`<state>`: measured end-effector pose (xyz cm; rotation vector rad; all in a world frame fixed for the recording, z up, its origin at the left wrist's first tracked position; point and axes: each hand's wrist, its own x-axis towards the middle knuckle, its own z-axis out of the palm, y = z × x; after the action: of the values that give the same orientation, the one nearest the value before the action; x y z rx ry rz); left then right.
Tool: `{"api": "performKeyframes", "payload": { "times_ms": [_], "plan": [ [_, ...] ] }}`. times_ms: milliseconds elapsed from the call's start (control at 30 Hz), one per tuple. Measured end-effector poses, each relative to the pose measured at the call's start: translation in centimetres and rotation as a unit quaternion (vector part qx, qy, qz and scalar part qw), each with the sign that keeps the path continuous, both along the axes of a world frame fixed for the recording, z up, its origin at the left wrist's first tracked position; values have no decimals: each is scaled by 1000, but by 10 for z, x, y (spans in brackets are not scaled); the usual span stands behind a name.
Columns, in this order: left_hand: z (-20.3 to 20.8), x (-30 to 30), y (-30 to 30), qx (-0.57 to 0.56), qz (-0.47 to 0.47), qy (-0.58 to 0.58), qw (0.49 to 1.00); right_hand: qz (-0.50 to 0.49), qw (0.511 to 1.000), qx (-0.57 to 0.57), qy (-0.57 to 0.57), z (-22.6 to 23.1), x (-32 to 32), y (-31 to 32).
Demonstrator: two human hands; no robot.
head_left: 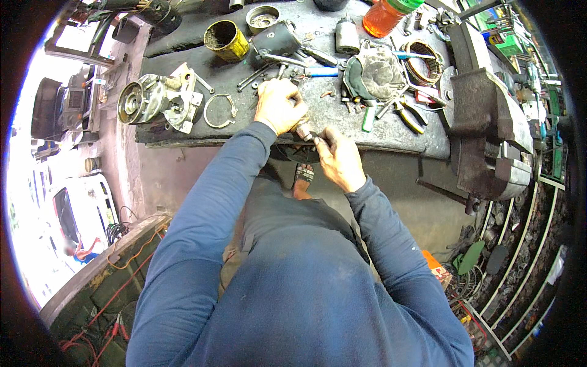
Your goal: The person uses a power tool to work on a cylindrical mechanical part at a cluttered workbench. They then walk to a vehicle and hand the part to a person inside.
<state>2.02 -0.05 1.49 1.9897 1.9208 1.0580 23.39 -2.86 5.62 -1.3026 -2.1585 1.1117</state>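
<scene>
At the near edge of the workbench, my left hand point(280, 105) is closed, its fingers curled around a small round metal part point(304, 130). Most of that part is hidden behind the fingers. Just to its right, my right hand point(339, 160) pinches with thumb and forefinger at a small dark piece that meets the part; its kind is too small to make out. Left of my hands lie a metal ring clamp point(221, 111) and a cast metal housing with a pulley point(156, 101). Beyond them rests a blue-handled screwdriver point(321, 72).
A yellow can point(226, 41), a black cylindrical motor body point(276, 40) and a bottle of orange liquid point(383, 19) stand farther back. Rightward are a grey rag point(379, 72), a copper-wound ring point(423, 63), pliers point(408, 116) and a large bench vise point(492, 131).
</scene>
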Motion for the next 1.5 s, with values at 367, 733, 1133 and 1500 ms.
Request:
{"api": "performKeyframes", "payload": {
  "times_ms": [367, 733, 1133, 1500],
  "plan": [
    [3, 4, 5, -89, 18, 30, 995, -30, 997, 76, -5, 1, 1, -11],
    [10, 7, 9, -138, 15, 55, 989, -19, 986, 163, -26, -7, 7, -15],
    [13, 7, 8, -142, 12, 42, 989, 6, 985, 164, -43, -8, -1, -5],
    [14, 5, 10, -149, 16, 48, 988, 23, 977, 197, -76, -7, -7, -1]
  ]
}}
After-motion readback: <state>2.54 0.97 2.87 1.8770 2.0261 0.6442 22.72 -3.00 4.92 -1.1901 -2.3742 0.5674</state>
